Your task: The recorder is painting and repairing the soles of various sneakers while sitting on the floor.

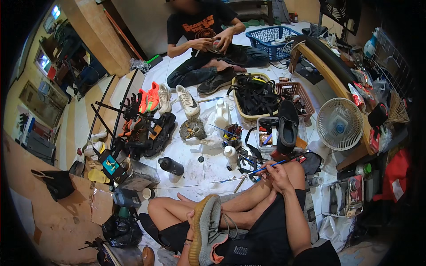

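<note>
My left hand (191,218) grips a grey knit sneaker (215,224) by its sole side, low in front of me. The sneaker has a yellowish gum sole, grey laces and a salmon-pink lining, and it stands on edge with its toe pointing away. My right hand (278,178) is closed round a thin paintbrush (256,171) with a blue handle, held above my right knee. Its tip points left, apart from the sneaker. Beyond the brush stand a white bottle (230,153) and a dark bottle (171,166) on the tiles.
Across the floor, another person (202,37) sits cross-legged, handling a small round object. Between us are a white running shoe (188,103), a cup of tools (232,131), a black slip-on shoe (287,128) and a basket of straps (239,108). A fan (340,124) stands at right.
</note>
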A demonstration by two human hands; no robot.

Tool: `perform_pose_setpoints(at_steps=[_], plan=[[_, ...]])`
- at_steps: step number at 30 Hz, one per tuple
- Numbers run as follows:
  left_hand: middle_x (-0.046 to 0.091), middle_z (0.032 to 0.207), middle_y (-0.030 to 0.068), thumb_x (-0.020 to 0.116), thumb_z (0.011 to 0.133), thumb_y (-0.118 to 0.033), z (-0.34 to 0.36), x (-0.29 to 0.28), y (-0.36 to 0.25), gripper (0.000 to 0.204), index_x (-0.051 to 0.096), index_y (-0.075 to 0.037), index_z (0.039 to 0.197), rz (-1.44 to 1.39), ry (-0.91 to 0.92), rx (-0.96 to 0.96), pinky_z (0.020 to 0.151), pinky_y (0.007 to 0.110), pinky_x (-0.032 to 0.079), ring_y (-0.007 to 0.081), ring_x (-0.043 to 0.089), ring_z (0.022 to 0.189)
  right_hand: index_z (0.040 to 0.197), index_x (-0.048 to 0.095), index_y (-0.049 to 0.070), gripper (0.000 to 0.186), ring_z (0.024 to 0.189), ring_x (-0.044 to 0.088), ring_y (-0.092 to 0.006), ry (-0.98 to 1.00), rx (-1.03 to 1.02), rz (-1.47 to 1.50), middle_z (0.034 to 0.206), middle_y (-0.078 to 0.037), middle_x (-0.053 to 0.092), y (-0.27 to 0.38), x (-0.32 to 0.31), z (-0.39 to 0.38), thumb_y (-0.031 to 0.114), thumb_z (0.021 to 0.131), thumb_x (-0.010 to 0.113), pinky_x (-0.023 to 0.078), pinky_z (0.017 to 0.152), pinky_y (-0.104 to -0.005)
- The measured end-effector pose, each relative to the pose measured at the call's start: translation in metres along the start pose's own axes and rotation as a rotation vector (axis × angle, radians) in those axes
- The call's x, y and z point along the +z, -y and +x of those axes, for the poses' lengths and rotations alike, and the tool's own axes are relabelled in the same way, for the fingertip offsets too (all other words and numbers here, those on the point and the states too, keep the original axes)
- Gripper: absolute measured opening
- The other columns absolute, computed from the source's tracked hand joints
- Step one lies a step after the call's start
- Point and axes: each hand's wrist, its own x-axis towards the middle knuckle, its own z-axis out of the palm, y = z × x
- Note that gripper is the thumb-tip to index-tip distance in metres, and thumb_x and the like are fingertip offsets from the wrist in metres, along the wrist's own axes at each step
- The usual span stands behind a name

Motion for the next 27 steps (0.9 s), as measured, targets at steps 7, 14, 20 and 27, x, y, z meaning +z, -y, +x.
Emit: perform_pose_setpoints(at_steps=[7, 14, 20, 27], plan=[[0.052, 0.136, 0.0183, 0.038, 0.093, -0.056, -0.013, -0.015, 0.010, 0.077, 0.038, 0.000, 0.146, -0.063, -0.015, -0.011, 0.097, 0.035, 0.046, 0.0261, 0.055, 0.116, 0.108, 0.059, 0.001, 0.022, 0.073, 0.057, -0.0118, -0.026, -0.035, 0.075, 0.095, -0.016, 0.070, -0.002, -0.002, -0.005, 0.022, 0.101, 0.055, 0.049, 0.068, -0.0271], [0.054, 0.134, 0.0180, 0.037, 0.094, -0.055, -0.020, -0.024, 0.016, 0.075, 0.039, -0.001, 0.145, -0.100, -0.007, -0.009, 0.094, 0.035, 0.048, 0.0260, 0.057, 0.113, 0.104, 0.058, 0.003, 0.022, 0.071, 0.057, -0.0125, -0.083, -0.072, 0.008, 0.093, -0.015, 0.070, -0.005, -0.003, -0.004, 0.024, 0.102, 0.053, 0.049, 0.066, -0.0299], [0.058, 0.125, 0.0165, 0.036, 0.096, -0.055, -0.024, -0.031, 0.022, 0.072, 0.043, 0.000, 0.141, -0.134, 0.000, -0.040, 0.089, 0.033, 0.049, 0.0237, 0.059, 0.105, 0.103, 0.059, 0.003, 0.022, 0.070, 0.057, -0.0123, -0.073, -0.089, -0.059, 0.092, -0.015, 0.070, -0.008, 0.002, 0.001, 0.024, 0.102, 0.053, 0.048, 0.064, -0.0287], [0.060, 0.123, 0.0161, 0.032, 0.100, -0.051, -0.019, -0.033, 0.017, 0.067, 0.045, 0.002, 0.139, 0.062, 0.018, -0.050, 0.089, 0.033, 0.049, 0.0218, 0.059, 0.104, 0.102, 0.060, 0.003, 0.021, 0.070, 0.057, -0.0104, -0.120, -0.094, -0.160, 0.090, -0.013, 0.070, -0.010, 0.010, 0.002, 0.023, 0.101, 0.055, 0.046, 0.064, -0.0250]])
